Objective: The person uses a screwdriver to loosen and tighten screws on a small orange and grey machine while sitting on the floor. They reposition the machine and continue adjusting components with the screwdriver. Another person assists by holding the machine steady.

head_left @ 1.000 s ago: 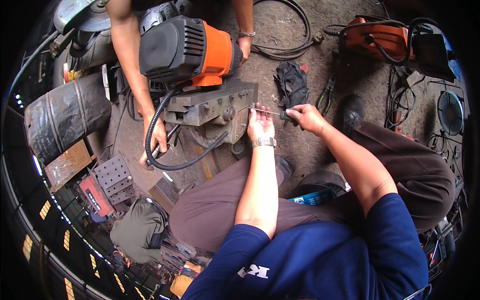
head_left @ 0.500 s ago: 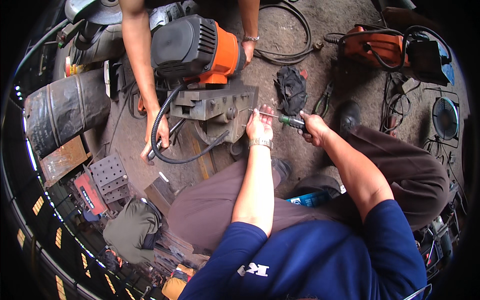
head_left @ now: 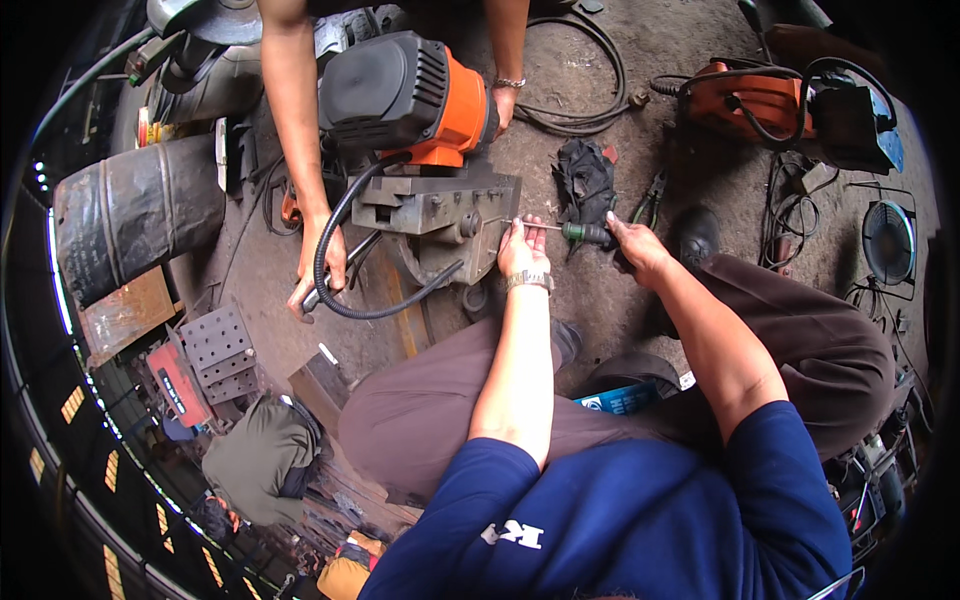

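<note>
A screwdriver (head_left: 588,233) with a green and black handle lies level, its thin shaft pointing left at the side of a grey metal machine base (head_left: 440,208). My right hand (head_left: 640,250) is closed at the handle's rear end. Palm up beside the base, my left hand (head_left: 524,250) pinches the shaft near its tip between thumb and fingers. The tip's exact contact is too small to make out. On the base sits an orange and black motor unit (head_left: 400,95). Another person's hand (head_left: 506,103) touches its orange housing; that person's other hand (head_left: 322,268) grips a metal bar.
A black ribbed cable (head_left: 330,235) loops before the base. Right of it lie a dark cloth (head_left: 585,180), pliers (head_left: 652,200) and a coiled cable (head_left: 615,90). An orange machine (head_left: 745,100) and a round fan (head_left: 888,242) stand farther right, a dark drum (head_left: 140,215) at left.
My right hand has shifted slightly right and up, its grip now farther back on the screwdriver handle. The whole view has moved a little; my left hand stays at the shaft.
</note>
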The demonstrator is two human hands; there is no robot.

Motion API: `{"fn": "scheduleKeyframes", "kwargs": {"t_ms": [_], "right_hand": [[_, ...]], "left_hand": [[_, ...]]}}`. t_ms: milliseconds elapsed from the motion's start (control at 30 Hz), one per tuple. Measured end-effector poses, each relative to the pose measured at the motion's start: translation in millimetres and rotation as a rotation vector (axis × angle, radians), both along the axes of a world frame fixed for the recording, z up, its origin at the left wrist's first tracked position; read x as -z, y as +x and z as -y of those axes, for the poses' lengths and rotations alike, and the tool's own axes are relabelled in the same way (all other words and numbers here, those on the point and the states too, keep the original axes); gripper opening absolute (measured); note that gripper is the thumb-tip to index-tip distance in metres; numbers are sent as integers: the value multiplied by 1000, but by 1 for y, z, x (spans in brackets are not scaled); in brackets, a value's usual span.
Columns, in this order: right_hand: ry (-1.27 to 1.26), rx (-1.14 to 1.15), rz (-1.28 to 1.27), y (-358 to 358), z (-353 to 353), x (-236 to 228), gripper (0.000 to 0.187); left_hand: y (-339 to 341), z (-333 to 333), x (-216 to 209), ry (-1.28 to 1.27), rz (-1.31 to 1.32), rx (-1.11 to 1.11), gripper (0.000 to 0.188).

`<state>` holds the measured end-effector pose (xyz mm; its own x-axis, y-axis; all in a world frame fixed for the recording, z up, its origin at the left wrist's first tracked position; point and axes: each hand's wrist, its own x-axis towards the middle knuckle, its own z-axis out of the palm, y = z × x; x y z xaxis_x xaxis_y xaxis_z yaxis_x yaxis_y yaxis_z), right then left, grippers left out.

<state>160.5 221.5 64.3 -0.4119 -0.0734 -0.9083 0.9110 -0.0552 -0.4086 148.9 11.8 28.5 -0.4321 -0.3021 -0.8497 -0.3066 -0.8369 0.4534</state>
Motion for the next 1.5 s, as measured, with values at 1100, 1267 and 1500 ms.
{"fn": "scheduleKeyframes", "kwargs": {"t_ms": [1100,1267,1500], "right_hand": [[-9,150,-91,1,17,-20,32],[-27,56,-248,17,23,4,26],[12,46,-227,19,26,-13,33]], "left_hand": [[-3,-3,-3,-68,52,50,20],[-6,-6,6,-130,78,9,19],[-6,1,11,20,14,-71,19]]}}
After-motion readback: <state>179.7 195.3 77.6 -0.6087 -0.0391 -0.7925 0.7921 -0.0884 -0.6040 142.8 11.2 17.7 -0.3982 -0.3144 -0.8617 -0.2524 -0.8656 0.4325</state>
